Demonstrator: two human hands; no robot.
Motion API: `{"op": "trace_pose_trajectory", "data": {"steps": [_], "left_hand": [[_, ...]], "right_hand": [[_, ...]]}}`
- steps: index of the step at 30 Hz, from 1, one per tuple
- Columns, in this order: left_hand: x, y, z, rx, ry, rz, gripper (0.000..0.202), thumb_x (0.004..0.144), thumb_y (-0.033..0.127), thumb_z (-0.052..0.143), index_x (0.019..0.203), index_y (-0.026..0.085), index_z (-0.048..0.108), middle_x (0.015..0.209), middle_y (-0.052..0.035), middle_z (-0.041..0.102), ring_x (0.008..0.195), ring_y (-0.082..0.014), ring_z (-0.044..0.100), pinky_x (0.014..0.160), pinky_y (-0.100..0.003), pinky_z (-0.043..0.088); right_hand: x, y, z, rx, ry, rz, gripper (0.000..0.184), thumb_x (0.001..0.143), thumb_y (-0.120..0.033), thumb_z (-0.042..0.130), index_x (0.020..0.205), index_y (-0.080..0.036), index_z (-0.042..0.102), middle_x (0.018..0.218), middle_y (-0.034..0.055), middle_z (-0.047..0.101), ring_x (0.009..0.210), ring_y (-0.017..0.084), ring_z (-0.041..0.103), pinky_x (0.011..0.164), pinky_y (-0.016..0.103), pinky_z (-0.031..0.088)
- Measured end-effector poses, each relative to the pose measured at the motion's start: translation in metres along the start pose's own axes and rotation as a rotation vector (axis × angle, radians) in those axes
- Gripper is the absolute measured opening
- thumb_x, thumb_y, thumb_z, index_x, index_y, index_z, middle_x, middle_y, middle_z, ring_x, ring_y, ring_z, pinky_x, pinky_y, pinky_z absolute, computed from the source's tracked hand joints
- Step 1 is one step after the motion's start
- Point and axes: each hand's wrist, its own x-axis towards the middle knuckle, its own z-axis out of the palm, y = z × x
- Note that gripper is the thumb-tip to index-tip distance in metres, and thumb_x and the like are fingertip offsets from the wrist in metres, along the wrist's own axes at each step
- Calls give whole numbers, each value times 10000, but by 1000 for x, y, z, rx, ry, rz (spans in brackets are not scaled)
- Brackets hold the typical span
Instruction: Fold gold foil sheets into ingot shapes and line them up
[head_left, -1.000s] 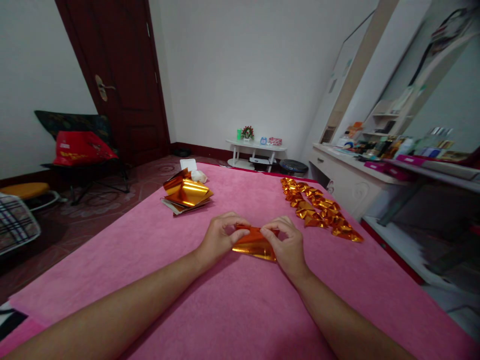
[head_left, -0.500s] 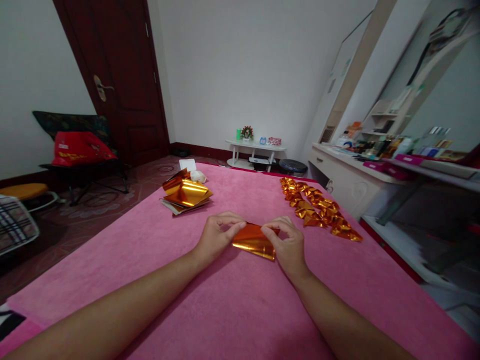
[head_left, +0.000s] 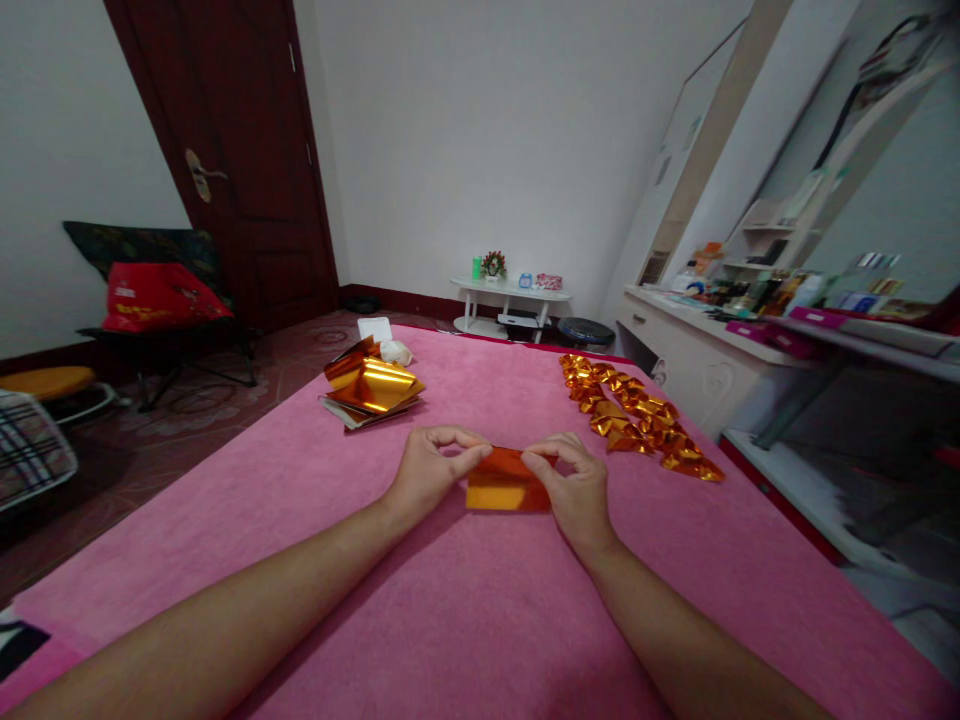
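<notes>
White, smooth walls [head_left: 487,130] and a panelled dark-red door [head_left: 232,150] are standing behind a pink cloth [head_left: 465,620] whose soft, slightly mottled nap is filling most of my head-camera view. Around the middle of the cloth, I am holding a rectangular foil sheet [head_left: 506,492], glossy orange-gold, with a brighter reflected band crossing its lower half. With the left hand [head_left: 431,465] I am pinching its upper left edge between thumb and curled forefinger; with the right hand [head_left: 579,490] I am gripping its upper right side the same way, so the sheet is stretching flat between them. Whether its lower edge is touching the nap, I cannot tell. Toward the cloth's far left corner, a loose stack of foil squares [head_left: 375,388] is lying askew, the top ones curling and mirror-bright, paler matte edges showing beneath. Just behind it, a crumpled white bundle [head_left: 396,352] is sitting beside a flat white object [head_left: 373,329]. Along the right edge, pinched, creased foil pieces [head_left: 637,402] are lying in slanting rows, their pointed facets glinting.
</notes>
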Motion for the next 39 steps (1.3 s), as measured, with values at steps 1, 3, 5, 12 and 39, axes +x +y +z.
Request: {"op": "trace_pose_trajectory", "data": {"steps": [1,3,5,12,39], "left_hand": [[0,0,0,5,7,-1,101,694,242,713,673,143,722,701,-51,725,653,-172,667,617,-248,528],[0,-1,0,18,10,3,101,697,241,712,666,145,718,693,-47,723,650,-166,664,619,-244,525],[0,-2,0,41,17,18,99,700,234,708,657,144,708,682,-42,716,640,-157,654,608,-235,514],[0,-1,1,92,26,144,46,699,142,673,672,135,636,646,-3,641,613,-106,572,612,-206,465],[-5,5,-1,282,-183,228,181,830,235,587,764,150,733,671,-32,611,629,-116,545,587,-213,403]], "right_hand": [[0,0,0,4,-1,3,99,759,-223,651,662,-220,667,662,1,616,702,179,532,691,315,420],[0,0,0,10,-1,5,103,758,-216,652,656,-218,664,659,-1,612,699,177,531,688,312,418],[0,-1,1,16,-3,4,109,756,-209,653,647,-215,660,654,-3,606,694,176,531,685,310,415],[-1,-6,2,4,-36,-10,112,760,-187,645,652,-216,651,655,-5,597,701,174,529,680,308,409],[0,0,-1,142,-40,167,63,742,-231,663,722,-175,685,740,17,660,735,166,602,718,274,444]]}}
